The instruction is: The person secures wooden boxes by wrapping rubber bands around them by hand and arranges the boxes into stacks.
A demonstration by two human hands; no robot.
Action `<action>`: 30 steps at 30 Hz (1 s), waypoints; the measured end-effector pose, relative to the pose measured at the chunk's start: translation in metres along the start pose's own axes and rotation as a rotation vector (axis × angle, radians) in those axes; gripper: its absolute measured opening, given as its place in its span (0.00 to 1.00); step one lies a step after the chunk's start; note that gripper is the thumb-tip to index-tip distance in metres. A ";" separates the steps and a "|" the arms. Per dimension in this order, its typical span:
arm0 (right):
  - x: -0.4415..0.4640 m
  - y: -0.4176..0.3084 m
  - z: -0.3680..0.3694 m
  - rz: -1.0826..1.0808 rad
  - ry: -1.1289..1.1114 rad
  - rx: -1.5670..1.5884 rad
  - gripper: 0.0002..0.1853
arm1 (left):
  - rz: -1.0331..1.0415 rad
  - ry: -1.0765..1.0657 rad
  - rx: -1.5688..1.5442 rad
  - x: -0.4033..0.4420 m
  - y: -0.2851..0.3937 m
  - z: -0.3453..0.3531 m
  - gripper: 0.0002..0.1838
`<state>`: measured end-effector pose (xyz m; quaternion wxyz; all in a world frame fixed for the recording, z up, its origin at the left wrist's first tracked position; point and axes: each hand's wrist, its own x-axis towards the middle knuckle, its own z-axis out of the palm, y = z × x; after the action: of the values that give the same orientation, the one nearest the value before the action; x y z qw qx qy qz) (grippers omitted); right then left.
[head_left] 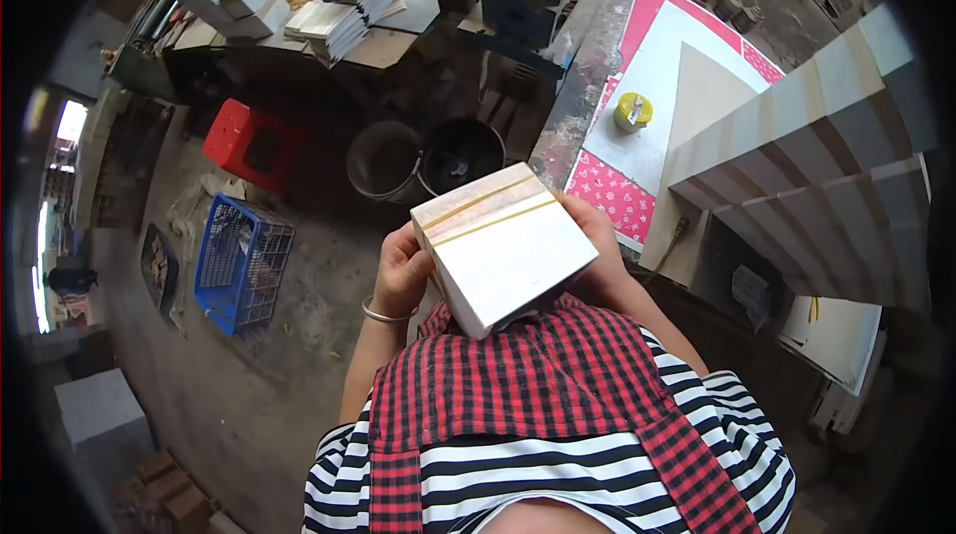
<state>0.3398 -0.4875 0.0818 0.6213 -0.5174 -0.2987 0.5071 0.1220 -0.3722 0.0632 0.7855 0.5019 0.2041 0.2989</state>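
A white, block-shaped box (518,260) is held up in front of my chest, tilted, with one corner toward me. Two tan rubber bands (495,221) run across its top face near the far left end; a pale wood-toned strip shows beside them. My left hand (403,270), with a bangle on the wrist, is closed on the box's left side, thumb against the edge. On the right side, my right hand (595,243) grips the box too, its fingers mostly hidden behind it. The box's underside is out of sight.
To the right, a workbench carries a pink patterned sheet (615,185), a yellow-lidded container (632,113) and tall stacks of banded white boxes (812,150). Ahead stand two dark buckets (384,160). A red stool (244,143) and blue crate (242,265) are at left.
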 end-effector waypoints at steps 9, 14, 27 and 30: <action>-0.001 -0.008 -0.018 0.099 -0.188 0.166 0.16 | -0.021 0.003 -0.081 -0.011 -0.003 0.007 0.30; 0.025 0.015 -0.047 0.157 -0.385 0.117 0.21 | -0.029 -0.011 -0.090 -0.008 -0.004 0.016 0.29; 0.037 -0.009 -0.061 0.191 -0.681 0.013 0.07 | -0.021 0.079 -0.164 -0.009 -0.005 0.026 0.26; 0.038 -0.009 -0.060 0.067 -0.647 -0.035 0.07 | 0.007 0.103 -0.179 -0.009 -0.005 0.027 0.25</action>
<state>0.4084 -0.4718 0.0669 0.4682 -0.3498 -0.4720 0.6601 0.1339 -0.3981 0.0699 0.8147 0.4143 0.2150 0.3440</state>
